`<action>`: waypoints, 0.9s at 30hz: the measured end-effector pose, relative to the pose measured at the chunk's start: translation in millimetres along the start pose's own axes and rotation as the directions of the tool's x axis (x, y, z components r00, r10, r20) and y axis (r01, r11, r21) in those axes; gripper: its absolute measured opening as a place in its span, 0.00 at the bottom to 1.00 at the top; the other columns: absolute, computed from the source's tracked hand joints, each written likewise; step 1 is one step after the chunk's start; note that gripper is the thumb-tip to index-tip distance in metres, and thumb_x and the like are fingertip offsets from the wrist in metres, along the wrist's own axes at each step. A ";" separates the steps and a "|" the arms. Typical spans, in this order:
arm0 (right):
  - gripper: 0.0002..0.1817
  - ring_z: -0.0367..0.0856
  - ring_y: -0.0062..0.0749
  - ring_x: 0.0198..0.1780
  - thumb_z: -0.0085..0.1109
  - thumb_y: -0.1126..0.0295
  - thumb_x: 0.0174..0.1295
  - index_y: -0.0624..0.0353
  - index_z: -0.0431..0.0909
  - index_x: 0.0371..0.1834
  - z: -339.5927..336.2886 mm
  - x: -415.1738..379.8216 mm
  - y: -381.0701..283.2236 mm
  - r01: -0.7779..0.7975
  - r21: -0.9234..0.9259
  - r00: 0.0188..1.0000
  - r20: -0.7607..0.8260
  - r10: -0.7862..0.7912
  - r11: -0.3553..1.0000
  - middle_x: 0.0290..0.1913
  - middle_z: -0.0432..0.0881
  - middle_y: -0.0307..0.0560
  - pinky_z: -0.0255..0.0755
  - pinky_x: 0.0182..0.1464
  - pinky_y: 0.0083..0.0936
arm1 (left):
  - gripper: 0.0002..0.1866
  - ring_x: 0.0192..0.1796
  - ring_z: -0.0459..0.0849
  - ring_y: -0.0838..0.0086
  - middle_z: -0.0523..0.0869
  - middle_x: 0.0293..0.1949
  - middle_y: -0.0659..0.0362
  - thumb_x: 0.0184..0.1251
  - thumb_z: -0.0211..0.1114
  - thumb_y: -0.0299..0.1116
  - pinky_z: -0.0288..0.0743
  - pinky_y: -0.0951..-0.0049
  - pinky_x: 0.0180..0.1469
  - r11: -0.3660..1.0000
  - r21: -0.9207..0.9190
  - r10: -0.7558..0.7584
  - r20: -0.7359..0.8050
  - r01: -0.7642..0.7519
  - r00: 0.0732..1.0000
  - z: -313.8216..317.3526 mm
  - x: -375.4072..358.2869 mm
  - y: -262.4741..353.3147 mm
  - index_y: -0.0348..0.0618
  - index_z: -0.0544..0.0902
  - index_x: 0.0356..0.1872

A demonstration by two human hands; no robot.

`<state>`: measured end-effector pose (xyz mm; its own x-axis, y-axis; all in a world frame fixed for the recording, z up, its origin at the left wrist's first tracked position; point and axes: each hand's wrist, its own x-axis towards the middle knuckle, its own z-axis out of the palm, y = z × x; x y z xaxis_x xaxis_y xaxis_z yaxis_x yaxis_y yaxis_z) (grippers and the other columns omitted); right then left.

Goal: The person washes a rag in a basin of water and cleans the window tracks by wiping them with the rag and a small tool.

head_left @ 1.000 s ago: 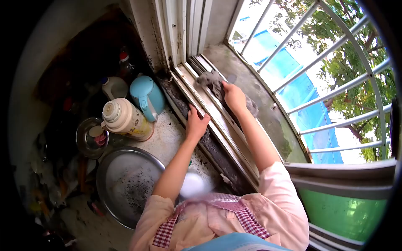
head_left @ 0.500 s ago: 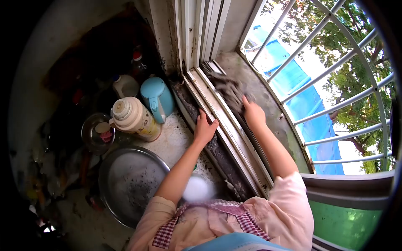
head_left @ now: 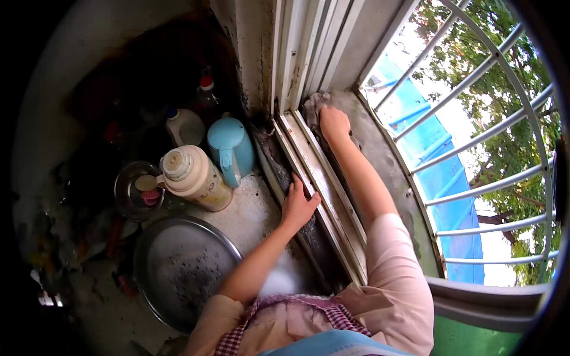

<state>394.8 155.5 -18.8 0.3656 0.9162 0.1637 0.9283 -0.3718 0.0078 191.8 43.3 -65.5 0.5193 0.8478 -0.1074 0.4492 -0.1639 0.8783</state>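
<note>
My right hand (head_left: 335,123) is closed on a grey, dirty rag (head_left: 316,105), pressing it down at the far end of the window track (head_left: 332,190), close to the upright frame. Part of the rag is hidden under the hand. My left hand (head_left: 298,206) leans on the inner edge of the track, fingers apart and holding nothing. Left of it stand a light-blue kettle (head_left: 228,145) and a cream thermos flask (head_left: 199,178).
A wide metal basin (head_left: 187,267) with cloudy, speckled water is at the lower left. Behind the thermos are a small metal bowl (head_left: 126,193), a white jug (head_left: 185,127) and a red-capped bottle (head_left: 206,89). White window bars (head_left: 463,148) line the right side.
My right hand has slid the rag away from me along the track to its far corner. My left hand stays on the track edge. The view has shifted slightly.
</note>
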 end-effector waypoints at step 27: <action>0.13 0.79 0.52 0.44 0.44 0.69 0.59 0.52 0.79 0.43 -35.0 -69.6 32.3 -0.054 0.077 0.974 0.225 0.036 0.996 0.39 0.80 0.58 0.73 0.46 0.43 | 0.45 0.56 0.72 0.50 0.68 0.58 0.40 0.55 0.62 0.43 0.68 0.63 0.57 0.994 -0.101 0.038 -0.024 -0.040 0.999 -0.1 0.7 -4.2 0.31 0.47 0.67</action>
<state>396.9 74.5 4.6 0.4044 0.9125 -0.0622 0.9096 -0.4083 -0.0766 190.3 44.6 -69.3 0.5181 0.8530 -0.0625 0.3522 -0.1462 0.9244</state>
